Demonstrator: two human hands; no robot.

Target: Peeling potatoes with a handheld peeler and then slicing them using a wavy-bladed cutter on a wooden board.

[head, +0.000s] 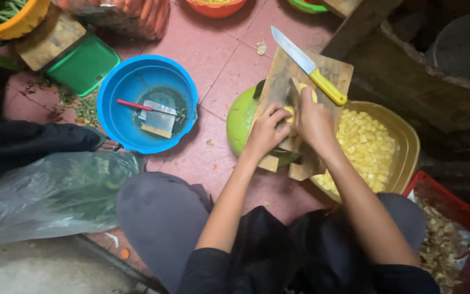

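While both hands work at the near end of the wooden cutting board (278,81), the left hand (267,128) curls its fingers onto a yellow vegetable piece (290,112) and the right hand (314,120) closes over it from the other side. The yellow-handled knife (308,65) lies unused on the board's far end. Right of the board, the yellow basin (406,147) holds a good heap of diced cubes (365,147); cutting looks well advanced, this piece outstanding. A blue basin (112,103) sits left of the board.
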